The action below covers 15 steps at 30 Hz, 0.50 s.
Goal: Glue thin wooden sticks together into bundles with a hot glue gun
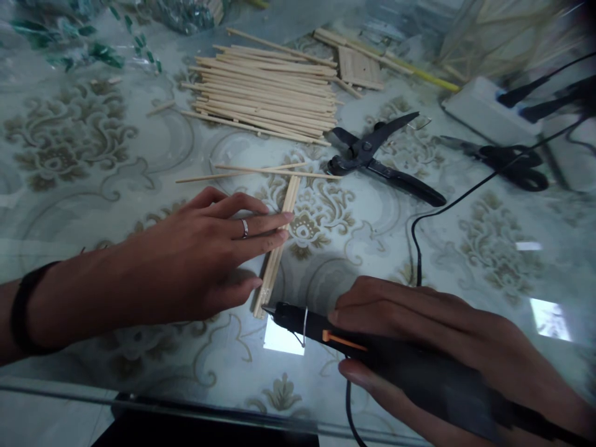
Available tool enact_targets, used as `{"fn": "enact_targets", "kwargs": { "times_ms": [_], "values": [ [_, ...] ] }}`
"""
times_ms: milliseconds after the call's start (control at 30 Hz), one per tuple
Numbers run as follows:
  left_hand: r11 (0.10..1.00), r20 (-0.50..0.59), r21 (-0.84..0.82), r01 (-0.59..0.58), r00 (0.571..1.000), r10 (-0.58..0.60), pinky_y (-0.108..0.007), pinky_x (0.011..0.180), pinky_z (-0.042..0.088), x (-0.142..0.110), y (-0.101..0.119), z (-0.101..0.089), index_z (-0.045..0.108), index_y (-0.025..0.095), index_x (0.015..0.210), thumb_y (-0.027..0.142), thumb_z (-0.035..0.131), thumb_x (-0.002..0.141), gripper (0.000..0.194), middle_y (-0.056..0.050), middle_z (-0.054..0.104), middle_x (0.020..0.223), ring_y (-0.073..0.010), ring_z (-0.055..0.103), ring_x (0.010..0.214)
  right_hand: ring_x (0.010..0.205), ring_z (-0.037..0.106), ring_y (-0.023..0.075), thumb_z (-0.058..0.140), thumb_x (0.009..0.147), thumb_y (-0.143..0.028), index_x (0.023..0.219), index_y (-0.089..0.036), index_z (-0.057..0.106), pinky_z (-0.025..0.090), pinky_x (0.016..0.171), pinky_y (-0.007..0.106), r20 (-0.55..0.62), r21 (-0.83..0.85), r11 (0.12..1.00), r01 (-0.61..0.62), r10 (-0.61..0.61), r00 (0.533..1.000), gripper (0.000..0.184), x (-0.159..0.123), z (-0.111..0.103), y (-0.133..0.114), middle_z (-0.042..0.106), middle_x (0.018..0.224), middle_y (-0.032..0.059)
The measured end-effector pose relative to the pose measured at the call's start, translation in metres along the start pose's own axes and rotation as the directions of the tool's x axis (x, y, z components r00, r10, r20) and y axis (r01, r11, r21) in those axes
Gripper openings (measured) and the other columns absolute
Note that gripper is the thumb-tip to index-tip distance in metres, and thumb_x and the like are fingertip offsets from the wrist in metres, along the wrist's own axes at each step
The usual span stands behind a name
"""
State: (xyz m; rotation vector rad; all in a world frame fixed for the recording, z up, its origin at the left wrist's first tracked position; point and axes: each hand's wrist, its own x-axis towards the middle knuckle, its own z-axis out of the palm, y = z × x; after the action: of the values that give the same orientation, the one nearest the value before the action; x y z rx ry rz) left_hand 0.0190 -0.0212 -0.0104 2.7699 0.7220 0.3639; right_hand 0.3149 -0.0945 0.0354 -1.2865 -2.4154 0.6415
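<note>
A narrow strip of wooden sticks [275, 261], laid side by side, rests on the glass-topped table. Fingertips of my left hand [218, 242] press on its middle, with the fingers spread and the thumb by its left edge. My right hand [419, 335] is wrapped round a black hot glue gun [321, 329] with an orange part on its side. The nozzle tip is at the near end of the strip, where shiny clear glue shows. Two thin loose sticks [261, 171] cross each other at the strip's far end.
A pile of wooden sticks [265, 93] lies at the back. Black cutting shears [372, 155] and black-handled scissors [507, 161] sit to the right, near a white power strip [493, 112]. A black cord [447, 202] runs across the right side. Clear plastic wrapping [79, 43] covers the back left.
</note>
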Motion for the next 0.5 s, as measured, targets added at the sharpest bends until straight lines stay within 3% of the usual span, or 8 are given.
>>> {"fn": "enact_targets", "kwargs": {
  "times_ms": [233, 500],
  "values": [
    [0.999, 0.014, -0.036, 0.024, 1.000, -0.023, -0.056, 0.122, 0.046, 0.001, 0.003, -0.003, 0.065, 0.017, 0.160, 0.023, 0.060, 0.114, 0.046, -0.010, 0.067, 0.175, -0.0331, 0.063, 0.155, 0.070, 0.080, 0.0274, 0.086, 0.099, -0.050, 0.088, -0.036, 0.081, 0.068, 0.055, 0.032, 0.015, -0.002, 1.000, -0.011, 0.011, 1.000, 0.019, 0.002, 0.000, -0.001, 0.078, 0.080, 0.0028],
    [1.000, 0.023, -0.004, -0.006, 1.000, 0.006, -0.056, 0.121, 0.046, 0.000, 0.001, -0.002, 0.062, 0.018, 0.161, 0.026, 0.060, 0.114, 0.048, -0.009, 0.065, 0.178, -0.0332, 0.063, 0.155, 0.071, 0.083, 0.0176, 0.062, 0.119, -0.033, 0.108, -0.034, 0.065, 0.063, 0.057, 0.029, 0.044, 0.137, 0.988, 0.073, -0.080, 0.996, 0.011, -0.009, -0.004, 0.008, 0.084, 0.097, -0.0019]
  ]
}}
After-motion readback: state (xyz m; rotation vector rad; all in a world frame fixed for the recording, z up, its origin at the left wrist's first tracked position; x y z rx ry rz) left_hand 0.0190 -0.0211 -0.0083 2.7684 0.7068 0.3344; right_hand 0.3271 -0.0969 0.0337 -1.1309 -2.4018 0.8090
